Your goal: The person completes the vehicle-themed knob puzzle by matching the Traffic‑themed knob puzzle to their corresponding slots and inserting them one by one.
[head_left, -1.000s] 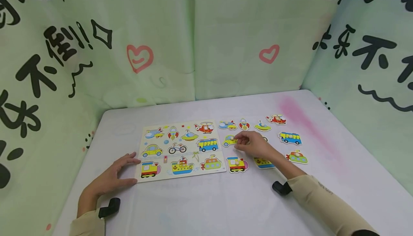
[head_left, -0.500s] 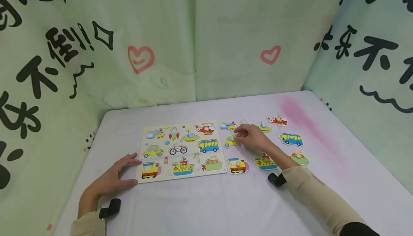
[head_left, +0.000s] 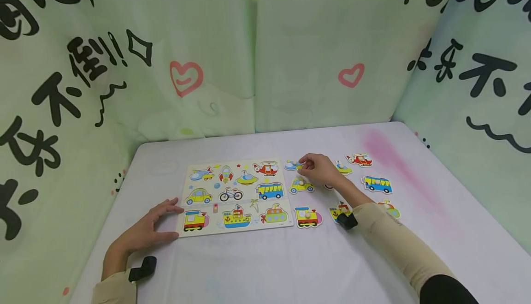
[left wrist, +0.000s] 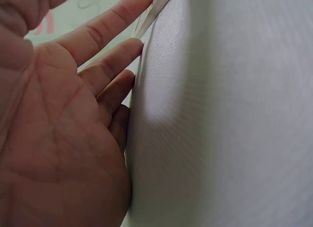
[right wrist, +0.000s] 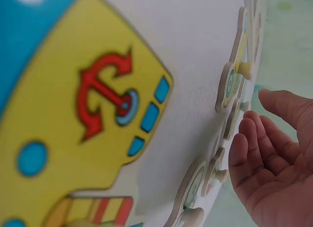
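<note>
Currently, Right Hand Beside Airplane Piece

Its thumb and fingers stand apart; the piece lies just right of the picture board, far row. The left hand, fingers apart, touches the board's left edge.

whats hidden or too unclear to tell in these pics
Head view: most of one piece, shown only as a sliver; the right hand covers it.
Head view: part of the ship piece, behind the black wrist camera.
Head view: part of the submarine piece, behind the right sleeve.
Right wrist view: whether the right hand touches the nearest knob, partly behind its fingertips.
</note>
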Tool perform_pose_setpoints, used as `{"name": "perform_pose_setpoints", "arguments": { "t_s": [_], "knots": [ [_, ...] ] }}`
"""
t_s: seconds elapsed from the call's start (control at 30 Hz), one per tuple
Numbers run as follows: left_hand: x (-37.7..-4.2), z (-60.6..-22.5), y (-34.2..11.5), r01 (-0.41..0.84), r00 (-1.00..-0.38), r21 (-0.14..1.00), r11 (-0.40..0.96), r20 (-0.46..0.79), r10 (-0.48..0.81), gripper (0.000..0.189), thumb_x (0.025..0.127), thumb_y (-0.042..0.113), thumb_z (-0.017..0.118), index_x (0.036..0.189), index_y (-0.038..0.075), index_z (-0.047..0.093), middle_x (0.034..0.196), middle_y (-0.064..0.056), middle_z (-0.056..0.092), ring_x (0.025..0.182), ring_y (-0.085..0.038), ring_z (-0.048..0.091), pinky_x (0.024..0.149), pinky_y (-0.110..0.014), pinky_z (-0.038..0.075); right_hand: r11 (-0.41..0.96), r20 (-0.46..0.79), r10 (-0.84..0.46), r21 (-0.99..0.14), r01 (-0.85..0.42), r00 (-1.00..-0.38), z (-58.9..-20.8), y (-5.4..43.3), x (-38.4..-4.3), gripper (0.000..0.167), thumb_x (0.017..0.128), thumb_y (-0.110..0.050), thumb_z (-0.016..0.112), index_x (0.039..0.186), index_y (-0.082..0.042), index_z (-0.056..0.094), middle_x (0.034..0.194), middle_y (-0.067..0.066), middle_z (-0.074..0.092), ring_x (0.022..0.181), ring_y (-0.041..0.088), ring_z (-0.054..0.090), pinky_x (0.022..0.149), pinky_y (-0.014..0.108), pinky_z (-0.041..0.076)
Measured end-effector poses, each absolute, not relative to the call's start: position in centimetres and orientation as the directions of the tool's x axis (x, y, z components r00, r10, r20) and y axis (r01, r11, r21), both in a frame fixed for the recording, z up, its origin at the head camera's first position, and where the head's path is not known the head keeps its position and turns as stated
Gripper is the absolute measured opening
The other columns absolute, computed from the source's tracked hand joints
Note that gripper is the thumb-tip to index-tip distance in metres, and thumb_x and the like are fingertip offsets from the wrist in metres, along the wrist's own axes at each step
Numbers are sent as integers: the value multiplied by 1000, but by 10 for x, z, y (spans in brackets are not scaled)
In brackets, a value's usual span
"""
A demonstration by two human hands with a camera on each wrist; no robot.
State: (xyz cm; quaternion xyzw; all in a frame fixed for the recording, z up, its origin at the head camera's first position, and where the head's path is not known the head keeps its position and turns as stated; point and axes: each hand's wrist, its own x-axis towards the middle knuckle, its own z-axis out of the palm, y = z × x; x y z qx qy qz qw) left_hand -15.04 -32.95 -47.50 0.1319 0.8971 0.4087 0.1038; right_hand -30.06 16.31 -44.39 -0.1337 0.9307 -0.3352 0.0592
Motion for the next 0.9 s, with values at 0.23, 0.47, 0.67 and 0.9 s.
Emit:
{"name": "perform_pose_setpoints", "arguments": {
  "t_s": [0.23, 0.47, 0.67, 0.9],
  "knots": [
    [-149, -473, -328, 147, -945, 761, 632, -81, 316, 57, 82, 23, 86, 132, 13, 61, 163, -22, 32, 151, -53, 15, 115, -76, 16, 754, -15, -292, -619, -220, -956, -448, 158, -311, 29, 95, -15, 72, 118, 2, 68, 97, 10, 66, 89, 23, 58, 82, 35, 49],
    [-149, -471, -326, 127, -947, 760, 637, -98, 305, 58, 82, 24, 86, 133, 12, 61, 163, -22, 31, 151, -53, 14, 115, -76, 15, 774, -49, -263, -607, -180, -964, -447, 152, -318, 30, 94, -18, 73, 118, 0, 68, 97, 10, 65, 90, 24, 57, 81, 34, 49],
    [-149, -471, -325, 118, -948, 762, 636, -104, 300, 57, 82, 23, 85, 133, 12, 61, 163, -23, 30, 151, -53, 14, 115, -76, 15, 789, -54, -270, -585, -189, -961, -446, 149, -324, 31, 95, -18, 72, 119, 1, 68, 96, 11, 65, 90, 24, 55, 81, 33, 47],
    [-148, -470, -323, 107, -950, 756, 645, -115, 291, 57, 82, 24, 86, 133, 13, 61, 164, -22, 30, 151, -52, 15, 114, -76, 17, 803, -63, -269, -566, -187, -961, -447, 144, -327, 29, 94, -17, 73, 116, 1, 68, 92, 9, 62, 87, 23, 54, 77, 32, 45]
  ]
}}
